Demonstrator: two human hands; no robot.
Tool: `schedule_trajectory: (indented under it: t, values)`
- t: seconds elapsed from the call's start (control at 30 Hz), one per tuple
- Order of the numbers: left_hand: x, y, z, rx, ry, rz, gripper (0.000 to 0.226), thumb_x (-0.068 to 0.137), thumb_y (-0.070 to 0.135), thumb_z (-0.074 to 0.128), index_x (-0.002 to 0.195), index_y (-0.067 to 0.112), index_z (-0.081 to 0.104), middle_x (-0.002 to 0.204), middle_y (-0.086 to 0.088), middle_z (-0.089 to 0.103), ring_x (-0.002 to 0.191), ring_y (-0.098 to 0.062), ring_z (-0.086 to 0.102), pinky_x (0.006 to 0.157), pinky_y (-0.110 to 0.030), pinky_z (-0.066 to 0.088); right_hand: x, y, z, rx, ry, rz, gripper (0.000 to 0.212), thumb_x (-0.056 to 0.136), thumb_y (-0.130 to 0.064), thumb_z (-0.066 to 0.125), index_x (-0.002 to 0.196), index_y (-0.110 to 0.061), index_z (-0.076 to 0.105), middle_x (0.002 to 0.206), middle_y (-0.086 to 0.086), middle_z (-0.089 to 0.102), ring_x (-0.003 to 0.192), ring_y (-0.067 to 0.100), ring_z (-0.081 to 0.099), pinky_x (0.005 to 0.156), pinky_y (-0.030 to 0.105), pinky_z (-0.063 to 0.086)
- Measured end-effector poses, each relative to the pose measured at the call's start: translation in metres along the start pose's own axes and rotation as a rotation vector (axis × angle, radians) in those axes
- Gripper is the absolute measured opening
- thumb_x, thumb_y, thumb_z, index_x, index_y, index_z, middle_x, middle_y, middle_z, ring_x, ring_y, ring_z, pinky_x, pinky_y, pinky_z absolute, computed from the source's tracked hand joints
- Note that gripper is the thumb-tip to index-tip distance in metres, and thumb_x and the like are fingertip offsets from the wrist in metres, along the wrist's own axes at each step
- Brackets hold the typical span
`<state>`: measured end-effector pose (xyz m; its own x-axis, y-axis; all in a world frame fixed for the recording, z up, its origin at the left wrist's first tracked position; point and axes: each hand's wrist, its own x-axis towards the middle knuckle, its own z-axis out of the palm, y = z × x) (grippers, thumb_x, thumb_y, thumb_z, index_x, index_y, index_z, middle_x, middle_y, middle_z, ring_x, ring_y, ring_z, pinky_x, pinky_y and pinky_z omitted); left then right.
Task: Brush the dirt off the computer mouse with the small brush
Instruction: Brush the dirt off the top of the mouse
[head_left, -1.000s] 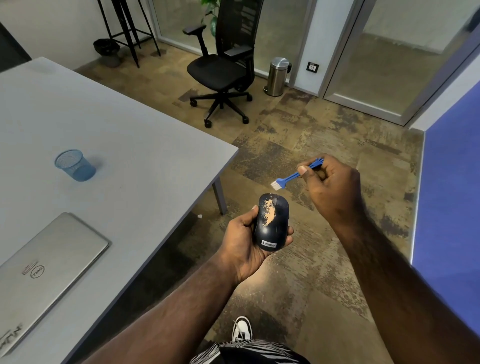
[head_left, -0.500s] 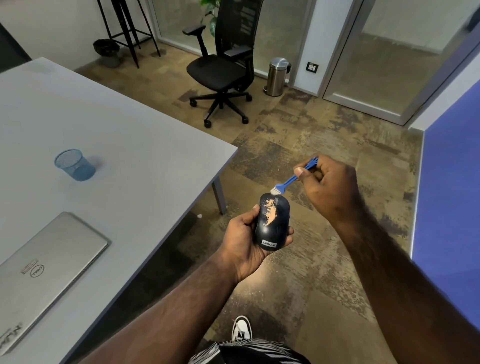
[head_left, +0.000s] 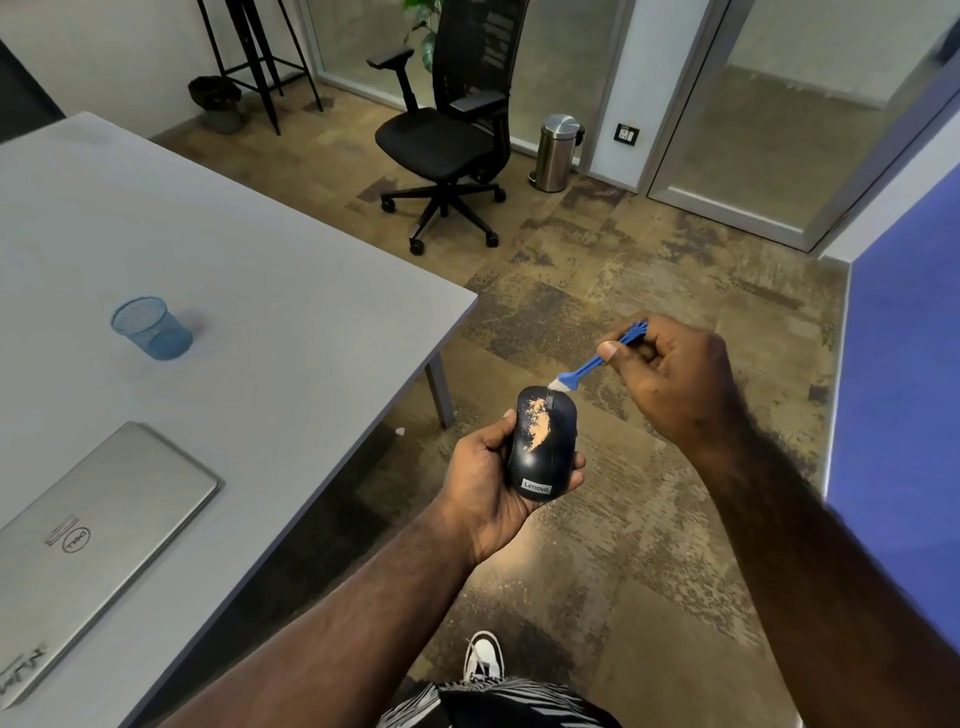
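A dark computer mouse (head_left: 550, 457) with a patch of tan dirt (head_left: 538, 428) on its top rests in my left hand (head_left: 483, 478), held over the floor beside the table. My right hand (head_left: 675, 379) pinches a small blue brush (head_left: 597, 364) by its handle. The white bristles (head_left: 558, 385) touch the far end of the mouse, near the scroll wheel and just above the dirt patch.
A grey table (head_left: 260, 291) at my left carries a blue mesh cup (head_left: 150, 327) and a shut silver laptop (head_left: 88, 535). A black office chair (head_left: 447, 130) and a steel bin (head_left: 556, 150) stand further back. A blue partition (head_left: 904, 395) is at my right.
My right hand has lowered the brush from above the mouse until its bristles meet the mouse's far end. The left hand has kept the mouse nearly still.
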<state>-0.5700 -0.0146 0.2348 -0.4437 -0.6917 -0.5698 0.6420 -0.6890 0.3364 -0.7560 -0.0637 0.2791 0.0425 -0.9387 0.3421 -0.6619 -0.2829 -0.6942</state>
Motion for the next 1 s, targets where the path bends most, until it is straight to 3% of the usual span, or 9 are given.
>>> schedule_trajectory:
  t: [0.13, 0.37, 0.5, 0.63, 0.8, 0.87, 1.0]
  values:
    - [0.001, 0.000, -0.002, 0.015, 0.010, 0.000, 0.049, 0.099, 0.036, 0.036, 0.119, -0.002, 0.060, 0.108, -0.025, 0.064, 0.084, -0.037, 0.065, 0.072, -0.042, 0.059, 0.000, -0.001, -0.004, 0.033, -0.016, -0.037, 0.004, 0.089, -0.019, 0.067, 0.086, -0.021, 0.069, 0.060, 0.004, 0.060, 0.051, 0.016, 0.049, 0.045, 0.034, 0.044]
    - [0.004, 0.004, -0.002, 0.010, 0.028, 0.020, 0.051, 0.099, 0.037, 0.037, 0.123, -0.002, 0.058, 0.110, -0.025, 0.064, 0.085, -0.037, 0.065, 0.071, -0.042, 0.060, -0.004, 0.000, -0.005, 0.053, -0.022, -0.060, 0.012, 0.087, -0.030, 0.064, 0.087, -0.020, 0.071, 0.061, -0.001, 0.060, 0.052, 0.018, 0.052, 0.045, 0.042, 0.047]
    - [0.007, 0.005, -0.004, 0.003, 0.041, 0.033, 0.050, 0.099, 0.038, 0.037, 0.119, -0.002, 0.061, 0.105, -0.025, 0.068, 0.085, -0.037, 0.067, 0.071, -0.042, 0.060, -0.009, -0.004, -0.010, 0.170, 0.024, -0.073, 0.011, 0.087, -0.035, 0.063, 0.091, -0.026, 0.068, 0.067, 0.007, 0.065, 0.057, 0.030, 0.060, 0.050, 0.049, 0.051]
    - [0.010, 0.005, -0.002, 0.004, 0.035, 0.049, 0.051, 0.100, 0.039, 0.034, 0.113, -0.001, 0.063, 0.098, -0.024, 0.070, 0.083, -0.036, 0.066, 0.071, -0.042, 0.060, -0.025, -0.022, -0.004, 0.195, -0.036, -0.169, 0.007, 0.087, -0.025, 0.063, 0.089, -0.025, 0.069, 0.068, -0.004, 0.064, 0.062, 0.017, 0.062, 0.052, 0.035, 0.052]
    - [0.011, 0.004, 0.001, 0.003, 0.035, 0.061, 0.052, 0.101, 0.039, 0.032, 0.107, -0.001, 0.066, 0.099, -0.025, 0.069, 0.084, -0.036, 0.066, 0.076, -0.044, 0.058, -0.035, -0.031, 0.004, 0.026, -0.019, -0.214, 0.006, 0.084, -0.011, 0.067, 0.084, -0.008, 0.072, 0.071, -0.022, 0.054, 0.061, -0.006, 0.054, 0.056, 0.006, 0.037]
    - [0.011, 0.004, 0.002, 0.004, 0.037, 0.058, 0.053, 0.101, 0.039, 0.032, 0.111, -0.003, 0.063, 0.098, -0.026, 0.069, 0.083, -0.036, 0.066, 0.074, -0.043, 0.058, -0.035, -0.031, 0.003, -0.032, 0.022, -0.202, 0.006, 0.084, -0.011, 0.067, 0.084, -0.008, 0.072, 0.068, -0.026, 0.048, 0.057, -0.007, 0.049, 0.055, 0.005, 0.032]
    - [0.009, 0.004, 0.003, -0.005, 0.035, 0.046, 0.054, 0.100, 0.039, 0.033, 0.116, -0.005, 0.060, 0.098, -0.026, 0.068, 0.082, -0.036, 0.067, 0.070, -0.041, 0.060, -0.029, -0.025, 0.002, -0.083, 0.111, -0.154, 0.006, 0.086, -0.014, 0.067, 0.086, -0.011, 0.072, 0.058, -0.018, 0.045, 0.046, 0.004, 0.038, 0.046, 0.019, 0.028]
